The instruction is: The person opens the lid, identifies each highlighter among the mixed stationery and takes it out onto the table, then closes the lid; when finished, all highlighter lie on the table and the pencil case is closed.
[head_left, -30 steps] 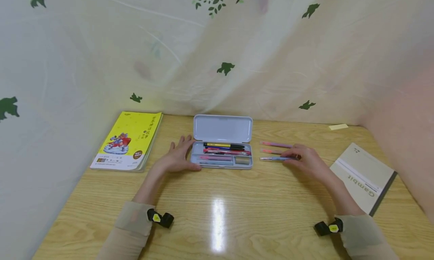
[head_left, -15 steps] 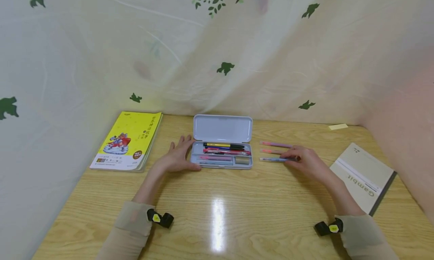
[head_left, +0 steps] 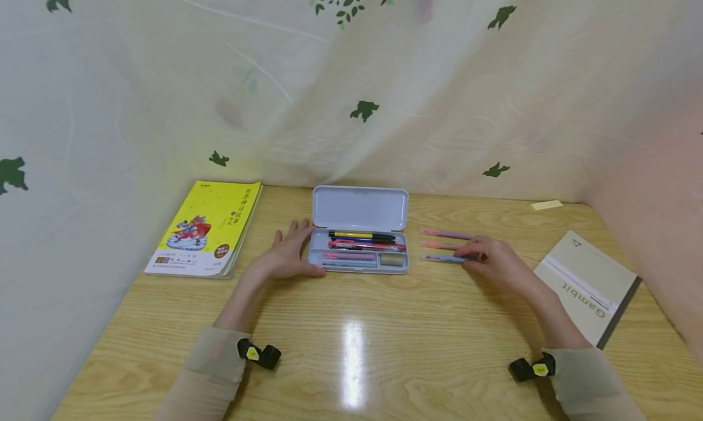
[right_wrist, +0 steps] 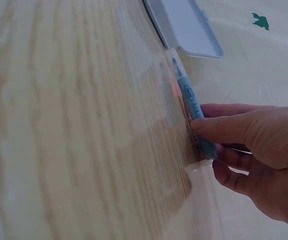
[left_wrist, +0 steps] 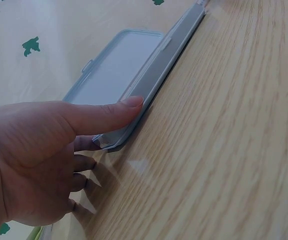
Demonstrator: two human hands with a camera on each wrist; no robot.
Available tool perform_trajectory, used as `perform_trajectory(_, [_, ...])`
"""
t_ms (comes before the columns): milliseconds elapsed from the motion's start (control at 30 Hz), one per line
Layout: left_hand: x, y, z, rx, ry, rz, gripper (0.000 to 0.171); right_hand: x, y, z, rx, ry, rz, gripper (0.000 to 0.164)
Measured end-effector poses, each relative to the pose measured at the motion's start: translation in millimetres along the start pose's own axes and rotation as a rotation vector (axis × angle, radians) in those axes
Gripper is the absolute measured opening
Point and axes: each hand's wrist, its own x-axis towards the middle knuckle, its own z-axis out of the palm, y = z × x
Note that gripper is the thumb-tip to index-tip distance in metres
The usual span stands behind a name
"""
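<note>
An open pale blue pencil case (head_left: 359, 207) lies near the back of the table, its lid tipped back. Several pens, one of them yellow and black (head_left: 359, 235), fill its tray. My left hand (head_left: 282, 256) holds the case's left end, thumb along the front wall (left_wrist: 119, 111) and fingers around the corner. To the right, my right hand (head_left: 497, 262) pinches a blue marker pen (right_wrist: 190, 97) with a clear cap between thumb and fingers. Behind it lie a pink-orange pen (head_left: 437, 246) and a purple-pink pen (head_left: 447, 233), their right ends hidden by the hand.
A yellow book (head_left: 211, 226) lies at the back left. On the right a grey notebook (head_left: 587, 287) lies at an angle beside my right forearm. A strip of tape (head_left: 547, 205) is at the back edge, under the hanging curtain (head_left: 307, 104).
My right hand's fingertips have slid very slightly to the right along the blue marker pen. The left hand and the pencil case stay where they were.
</note>
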Motion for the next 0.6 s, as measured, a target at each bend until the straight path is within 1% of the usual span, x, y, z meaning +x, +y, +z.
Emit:
perform_trajectory(300, [-0.1, 0.9, -0.2, 0.003, 0.0, 0.003, 0.104, -0.4, 2.7, 1.2, 0.001, -0.003, 0.012, 0.019])
perform_trajectory(600, [0.8, 0.1, 0.2, 0.011, 0.002, 0.001, 0.103, 0.0, 2.3, 0.7, -0.018, 0.005, -0.004, 0.019])
